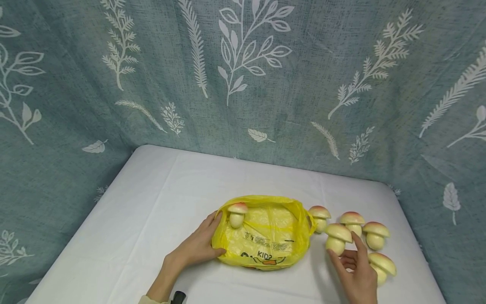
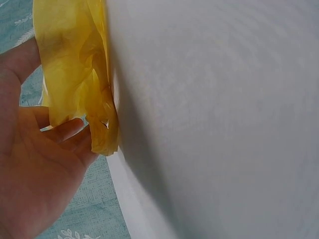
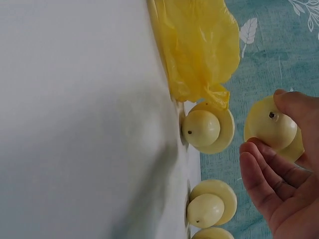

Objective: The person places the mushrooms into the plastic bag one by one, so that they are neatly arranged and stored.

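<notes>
A yellow plastic bag (image 1: 265, 257) lies with its mouth spread wide, printed lettering showing on its inner face. Inside it, near the left side, is a toy mushroom (image 1: 237, 220) with a reddish cap. My left hand (image 1: 203, 240) holds the bag's left edge, thumb and fingers around the yellow film (image 2: 70, 59) in the left wrist view. To the right of the bag, my right hand (image 1: 357, 270) pinches another toy mushroom (image 1: 336, 245) between thumb and fingers. In the right wrist view this mushroom (image 3: 274, 124) appears raised above the table, its stem end toward the camera.
One mushroom (image 1: 320, 226) stands beside the bag's right handle. Others stand around my right hand: one behind (image 1: 352, 218), one farther right (image 1: 376, 240) and one near the wrist (image 1: 382, 266). The white-covered table (image 1: 152, 202) meets a patterned teal curtain (image 1: 235, 126) at its back.
</notes>
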The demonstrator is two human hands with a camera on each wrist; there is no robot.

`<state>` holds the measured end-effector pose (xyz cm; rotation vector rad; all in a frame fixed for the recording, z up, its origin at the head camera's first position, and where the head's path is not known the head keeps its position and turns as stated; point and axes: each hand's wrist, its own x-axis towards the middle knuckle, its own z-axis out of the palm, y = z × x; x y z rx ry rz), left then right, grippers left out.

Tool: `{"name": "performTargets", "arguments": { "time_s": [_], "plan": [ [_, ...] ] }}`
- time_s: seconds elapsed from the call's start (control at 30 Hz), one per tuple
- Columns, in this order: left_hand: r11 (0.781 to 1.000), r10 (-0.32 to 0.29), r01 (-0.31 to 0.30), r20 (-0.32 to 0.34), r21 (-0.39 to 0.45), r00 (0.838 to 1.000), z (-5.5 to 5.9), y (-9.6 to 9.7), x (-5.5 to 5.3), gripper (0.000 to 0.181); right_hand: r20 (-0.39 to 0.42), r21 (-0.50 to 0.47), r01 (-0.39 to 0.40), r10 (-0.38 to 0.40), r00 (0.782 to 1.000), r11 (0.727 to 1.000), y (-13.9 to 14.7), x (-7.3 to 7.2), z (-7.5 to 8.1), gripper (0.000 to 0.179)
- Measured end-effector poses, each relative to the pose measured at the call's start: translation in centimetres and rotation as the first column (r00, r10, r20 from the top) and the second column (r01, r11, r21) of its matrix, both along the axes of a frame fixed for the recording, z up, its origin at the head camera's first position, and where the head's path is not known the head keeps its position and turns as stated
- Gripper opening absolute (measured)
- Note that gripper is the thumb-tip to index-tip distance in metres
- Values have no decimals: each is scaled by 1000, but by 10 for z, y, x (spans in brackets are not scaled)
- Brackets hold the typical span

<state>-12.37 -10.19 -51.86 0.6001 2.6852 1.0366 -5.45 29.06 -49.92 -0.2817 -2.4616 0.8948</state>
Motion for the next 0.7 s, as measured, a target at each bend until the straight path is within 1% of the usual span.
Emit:
{"name": "performTargets", "arguments": {
  "time_s": [0.23, 0.43, 0.7],
  "plan": [
    [1000, 4, -4, -2, -7, 1000, 2, 0, 0, 101, -26, 3, -50, 50, 998, 999, -8, -4, 1, 88],
    [1000, 4, -4, -7, -2, 1000, 2, 0, 1, 100, -63, -18, -114, 112, 992, 993, -15, -7, 3, 90],
    [1000, 7, -7, 10, -3, 1000, 1, 0, 1, 100, -27, -22, -168, 167, 986, 986, -27, -11, 6, 87]
  ]
}}
